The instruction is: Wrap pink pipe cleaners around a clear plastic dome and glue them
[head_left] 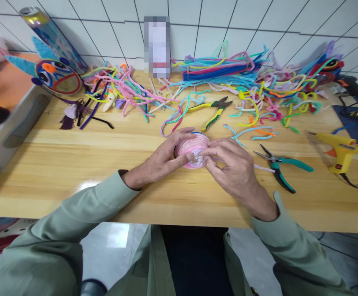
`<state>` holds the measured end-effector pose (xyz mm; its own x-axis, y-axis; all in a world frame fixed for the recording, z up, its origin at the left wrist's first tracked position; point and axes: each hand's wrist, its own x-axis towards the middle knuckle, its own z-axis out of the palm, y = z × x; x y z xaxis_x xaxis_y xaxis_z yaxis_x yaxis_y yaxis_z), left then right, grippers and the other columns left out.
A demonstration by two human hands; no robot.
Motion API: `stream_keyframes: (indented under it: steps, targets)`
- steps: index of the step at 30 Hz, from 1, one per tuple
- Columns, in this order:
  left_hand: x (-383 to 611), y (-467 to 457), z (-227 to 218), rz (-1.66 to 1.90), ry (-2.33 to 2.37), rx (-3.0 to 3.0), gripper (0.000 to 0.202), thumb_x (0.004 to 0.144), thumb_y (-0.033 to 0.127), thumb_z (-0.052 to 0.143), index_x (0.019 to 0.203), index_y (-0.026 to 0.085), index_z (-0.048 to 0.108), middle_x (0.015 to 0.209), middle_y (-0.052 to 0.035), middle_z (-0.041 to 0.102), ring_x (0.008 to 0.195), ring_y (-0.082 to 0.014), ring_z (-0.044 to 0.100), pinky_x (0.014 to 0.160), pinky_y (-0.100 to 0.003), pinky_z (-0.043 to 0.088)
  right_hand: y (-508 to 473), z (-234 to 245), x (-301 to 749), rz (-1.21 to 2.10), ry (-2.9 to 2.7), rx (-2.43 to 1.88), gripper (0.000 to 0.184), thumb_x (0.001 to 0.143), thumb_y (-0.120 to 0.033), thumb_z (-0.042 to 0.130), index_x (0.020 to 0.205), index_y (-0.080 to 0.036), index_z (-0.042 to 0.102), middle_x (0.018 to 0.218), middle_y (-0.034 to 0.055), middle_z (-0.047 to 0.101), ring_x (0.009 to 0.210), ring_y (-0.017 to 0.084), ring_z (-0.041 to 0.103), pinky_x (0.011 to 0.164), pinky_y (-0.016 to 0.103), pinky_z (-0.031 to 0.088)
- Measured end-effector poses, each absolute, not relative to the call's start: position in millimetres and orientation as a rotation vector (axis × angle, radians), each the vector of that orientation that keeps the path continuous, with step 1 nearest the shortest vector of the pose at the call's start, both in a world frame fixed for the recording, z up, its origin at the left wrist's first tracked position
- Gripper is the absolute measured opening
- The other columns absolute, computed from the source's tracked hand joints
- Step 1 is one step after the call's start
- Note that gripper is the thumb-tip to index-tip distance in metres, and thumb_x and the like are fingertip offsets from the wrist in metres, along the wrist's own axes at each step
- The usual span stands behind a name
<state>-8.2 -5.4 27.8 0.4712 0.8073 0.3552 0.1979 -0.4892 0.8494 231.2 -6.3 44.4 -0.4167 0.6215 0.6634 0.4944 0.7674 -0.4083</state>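
Beyond near green sleeves (pixel 99 201), grips round pink piece (pixel 193 144), for steadiness, in left hand (pixel 159 158), spread-fingered; with right hand (pixel 232 166), seemingly pinches lilac strand (pixel 263 167) for control.

Bright, even light, slightly soft detail.
Glare whitens the table (pixel 120 144) left of the fingers (pixel 179 162); beyond them, a panel (pixel 157 47) is pixelated.

We see a smooth wood surface (pixel 58 152) with a light gloss. The round pink piece (pixel 191 144) looks ridged and fuzzy, like the matt pipe cleaners (pixel 222 74). We note metal tips on the teal-handled pliers (pixel 276 159), smooth plastic on the yellow glue gun (pixel 340 150), shiny metal on the can (pixel 57 39), matt cloth sleeves (pixel 92 205).
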Motion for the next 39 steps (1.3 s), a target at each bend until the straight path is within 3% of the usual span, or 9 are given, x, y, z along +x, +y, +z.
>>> stream_keyframes:
  steps: [6, 13, 19, 27, 39]
  targets:
    - [-12.3, -5.5, 29.4, 0.935, 0.804, 2.004, 0.06, 0.105, 0.042, 0.069, 0.16, 0.03, 0.047, 0.171, -0.0158, 0.046, 0.168, -0.0345, 0.031, 0.136, -0.06, 0.031, -6.8, 43.5, 232.6, 0.192, -2.104, -0.851, 0.027, 0.089, -0.003, 0.065, 0.098, -0.026, 0.076, 0.094, 0.0042, 0.078, 0.094, 0.022, 0.076, 0.086, 0.039, 0.063]
    - [-14.9, -5.2, 33.5, 0.896, 0.814, 2.0, 0.059, 0.105, 0.04, 0.067, 0.161, 0.033, 0.048, 0.173, -0.012, 0.046, 0.169, -0.0324, 0.029, 0.137, -0.059, 0.032, -7.3, 45.1, 233.7, 0.232, -2.102, -0.865, 0.028, 0.088, -0.003, 0.065, 0.097, -0.027, 0.077, 0.095, 0.0037, 0.079, 0.094, 0.023, 0.076, 0.086, 0.04, 0.062]
    - [-12.1, -6.5, 33.1, 0.895, 0.854, 2.001, 0.064, 0.102, 0.045, 0.072, 0.16, 0.03, 0.048, 0.171, -0.0149, 0.048, 0.168, -0.0361, 0.031, 0.136, -0.063, 0.032, -7.0, 44.9, 233.5, 0.221, -2.103, -0.853, 0.028, 0.089, -0.003, 0.065, 0.098, -0.026, 0.077, 0.095, 0.0046, 0.079, 0.095, 0.023, 0.076, 0.087, 0.04, 0.063]
    - [-11.8, -7.2, 32.7, 0.907, 0.859, 1.983, 0.058, 0.104, 0.039, 0.071, 0.157, 0.031, 0.05, 0.171, -0.0145, 0.047, 0.169, -0.033, 0.031, 0.136, -0.06, 0.033, -7.3, 42.6, 233.8, 0.212, -2.099, -0.857, 0.028, 0.088, -0.003, 0.065, 0.098, -0.027, 0.075, 0.095, 0.0035, 0.078, 0.095, 0.023, 0.076, 0.086, 0.04, 0.062]
    - [1.2, -10.9, 30.1, 1.106, 1.029, 1.882, 0.04, 0.102, 0.052, 0.071, 0.129, 0.024, 0.062, 0.151, -0.0152, 0.062, 0.147, -0.0311, 0.058, 0.124, -0.055, 0.048, -9.0, 45.2, 229.5, 0.217, -2.128, -0.818, 0.027, 0.091, -0.005, 0.063, 0.098, -0.028, 0.075, 0.095, 0.0038, 0.077, 0.095, 0.023, 0.074, 0.086, 0.042, 0.062]
